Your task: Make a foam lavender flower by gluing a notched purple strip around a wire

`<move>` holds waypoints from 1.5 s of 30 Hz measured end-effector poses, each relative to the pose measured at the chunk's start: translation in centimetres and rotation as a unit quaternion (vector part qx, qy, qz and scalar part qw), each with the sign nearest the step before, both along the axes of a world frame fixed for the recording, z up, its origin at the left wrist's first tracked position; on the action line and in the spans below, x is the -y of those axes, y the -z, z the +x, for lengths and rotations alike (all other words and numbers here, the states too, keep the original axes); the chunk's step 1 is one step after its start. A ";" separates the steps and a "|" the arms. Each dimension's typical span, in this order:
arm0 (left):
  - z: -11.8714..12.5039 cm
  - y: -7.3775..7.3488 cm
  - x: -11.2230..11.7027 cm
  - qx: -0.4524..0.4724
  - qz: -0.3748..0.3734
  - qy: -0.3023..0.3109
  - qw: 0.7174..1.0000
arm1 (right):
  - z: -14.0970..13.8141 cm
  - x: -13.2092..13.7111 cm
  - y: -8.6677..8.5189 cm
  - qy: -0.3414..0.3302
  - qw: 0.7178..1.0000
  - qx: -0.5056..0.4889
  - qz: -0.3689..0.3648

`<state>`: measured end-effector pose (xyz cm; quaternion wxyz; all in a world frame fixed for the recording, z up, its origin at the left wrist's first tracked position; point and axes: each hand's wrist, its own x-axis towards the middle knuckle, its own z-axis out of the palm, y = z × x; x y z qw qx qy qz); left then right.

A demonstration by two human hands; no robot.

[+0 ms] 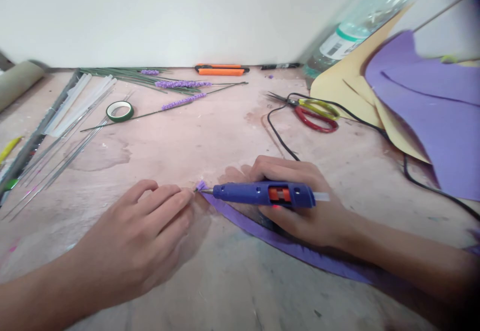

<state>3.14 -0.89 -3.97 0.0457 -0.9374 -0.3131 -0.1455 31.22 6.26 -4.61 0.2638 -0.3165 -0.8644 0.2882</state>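
Observation:
My right hand (pixel 296 191) is wrapped round a blue hot glue gun (pixel 240 194), with a clear glue stick (pixel 321 196) poking out of its back end. The gun's metal nozzle touches or almost touches a small purple tuft (pixel 201 185) at the end of a long purple strip (pixel 258 232). My left hand (pixel 157 221) pinches a thin dark stem (pixel 195 190) right beside that tuft; most of the stem is hidden by the fingers. From the tuft, the strip runs under my right hand and forearm towards the lower right.
Finished purple flower stems (pixel 183 101), a green tape roll (pixel 120 111), thin wires (pixel 71 146) and clear glue sticks (pixel 75 106) lie at the back left. An orange cutter (pixel 222 70) rests by the wall. Scissors (pixel 315 115), a black cord (pixel 279 133), purple sheets (pixel 423 101) and a bottle (pixel 348 36) are right.

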 end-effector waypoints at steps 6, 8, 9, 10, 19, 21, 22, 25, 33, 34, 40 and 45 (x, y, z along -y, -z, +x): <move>0.0 0.0 0.1 -0.017 0.007 0.001 1.000 | 0.0 0.0 0.1 0.006 1.000 -0.011 -0.002; 0.0 0.1 0.1 -0.020 0.012 0.002 1.000 | -0.1 0.1 0.0 0.008 1.000 -0.010 0.001; 0.0 0.1 0.1 -0.022 0.012 0.003 1.000 | -0.1 0.1 -0.1 0.009 1.000 -0.009 0.002; 0.0 0.1 0.1 -0.023 0.012 0.003 1.000 | -0.2 0.1 -0.2 0.011 1.000 -0.006 0.001; 0.0 0.2 0.5 -0.015 0.033 0.019 0.999 | -0.2 0.3 -0.3 0.021 1.000 -0.001 -0.010; 0.1 0.2 0.8 -0.009 0.022 0.028 0.999 | -0.2 0.3 -0.2 0.021 1.000 -0.010 -0.010; 0.2 0.3 1.0 -0.008 0.017 0.033 0.999 | -0.1 0.2 0.0 0.019 1.000 -0.014 -0.008; 0.4 0.3 1.1 -0.012 0.015 0.040 0.999 | -0.1 0.1 0.2 0.018 1.000 -0.014 -0.003; 0.5 0.2 0.9 -0.011 -0.006 0.048 0.999 | 0.1 0.3 0.2 0.034 0.999 0.019 -0.001; 0.5 0.2 0.9 -0.011 -0.007 0.049 0.999 | 0.1 0.3 0.2 0.033 0.999 0.020 0.002; 0.3 0.3 0.9 -0.015 -0.016 0.051 0.998 | 0.3 0.2 0.4 0.029 0.999 0.014 0.007; 0.3 0.3 0.8 -0.015 -0.019 0.052 0.998 | 0.5 0.3 0.4 0.022 1.000 0.006 0.010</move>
